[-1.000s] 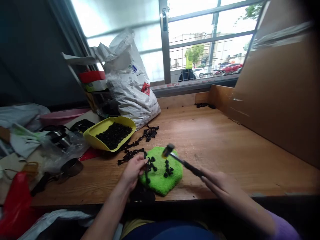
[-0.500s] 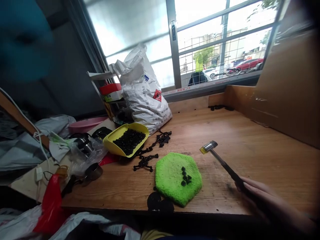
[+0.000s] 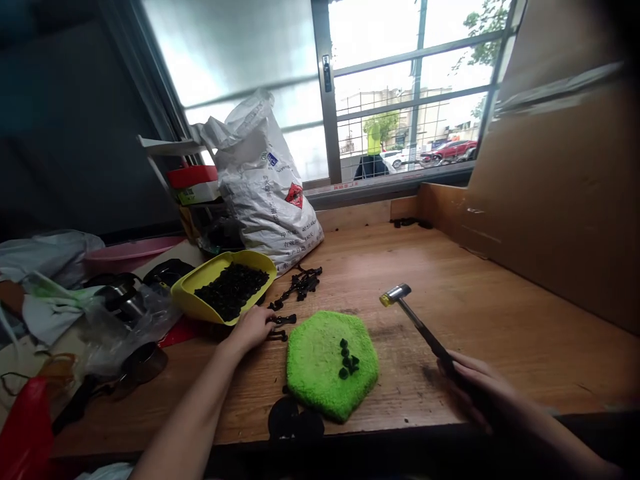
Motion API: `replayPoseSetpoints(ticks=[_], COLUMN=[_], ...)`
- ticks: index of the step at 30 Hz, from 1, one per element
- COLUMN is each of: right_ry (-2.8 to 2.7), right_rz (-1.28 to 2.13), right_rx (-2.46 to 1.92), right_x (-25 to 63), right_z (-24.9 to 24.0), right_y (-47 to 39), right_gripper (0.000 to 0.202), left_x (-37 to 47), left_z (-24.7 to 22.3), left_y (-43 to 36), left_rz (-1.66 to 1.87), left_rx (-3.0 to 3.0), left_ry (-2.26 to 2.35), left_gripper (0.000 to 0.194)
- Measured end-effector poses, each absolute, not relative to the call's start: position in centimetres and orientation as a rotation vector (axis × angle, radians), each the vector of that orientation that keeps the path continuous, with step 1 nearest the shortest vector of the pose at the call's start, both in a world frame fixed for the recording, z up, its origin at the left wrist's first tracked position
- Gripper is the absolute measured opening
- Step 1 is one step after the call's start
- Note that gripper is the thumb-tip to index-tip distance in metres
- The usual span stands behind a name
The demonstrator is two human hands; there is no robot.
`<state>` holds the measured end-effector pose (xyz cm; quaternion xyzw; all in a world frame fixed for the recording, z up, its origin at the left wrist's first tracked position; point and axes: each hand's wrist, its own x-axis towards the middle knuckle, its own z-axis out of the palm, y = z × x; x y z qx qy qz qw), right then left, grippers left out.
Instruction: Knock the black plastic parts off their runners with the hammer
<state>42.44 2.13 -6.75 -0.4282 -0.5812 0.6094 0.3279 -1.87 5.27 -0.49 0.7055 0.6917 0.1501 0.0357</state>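
Observation:
My right hand (image 3: 467, 383) is closed around the dark handle of a small hammer (image 3: 423, 327). The hammer's metal head with a yellow face is raised, right of a green fuzzy hexagonal pad (image 3: 310, 360). Several small black pieces (image 3: 346, 360) lie on the pad's right part. On the left, my left hand (image 3: 253, 327) is down on a black branched plastic piece (image 3: 284, 320) beside the yellow scoop tray, its fingers bent over it; the hand covers part of the piece. More black branched pieces (image 3: 305, 283) lie just behind.
A yellow scoop tray (image 3: 187, 293) holds many small black parts. Behind it stands a white printed sack (image 3: 265, 193). Black discs (image 3: 295, 421) lie at the table's front edge. A metal cup (image 3: 145, 362) and plastic bags are at left; cardboard (image 3: 560, 200) walls the right side.
My left hand has come in from the lower left onto the black branched piece. The camera view has turned slightly right. My right hand still holds the hammer up.

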Motion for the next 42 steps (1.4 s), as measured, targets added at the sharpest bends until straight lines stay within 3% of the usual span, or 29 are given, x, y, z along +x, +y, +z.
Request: replayPoseSetpoints(ticks=[11, 20, 27, 33, 42], right_ry=[-1.424, -1.388, -1.377, -1.378, -1.405], right_rz=[1.715, 1.734, 1.746, 1.718, 1.674], right_rx=[-0.957, -0.922, -0.839, -0.845, -0.825], right_x=[42.5, 42.7, 43.2, 43.0, 43.3], right_z=[-5.1, -6.8, -7.8, -6.9, -7.3], right_y=[1.4, 2.2, 2.5, 2.0, 1.8], right_gripper=[0.037, 0.036, 0.033, 0.033, 0.032], left_x=[-1.7, 6.5, 6.9, 7.8, 6.2], left_z=[2.0, 1.5, -1.8, -1.4, -2.3], left_y=[3.2, 3.2, 3.4, 3.8, 4.9], left_rz=[0.633, 0.171, 0.561, 0.6, 0.981], left_rx=[2.478, 2.74, 2.45, 2.204, 2.043], left_ry=[2.121, 1.828, 1.701, 1.736, 1.51], left_gripper=[0.026, 0.024, 0.049, 0.047, 0.054])
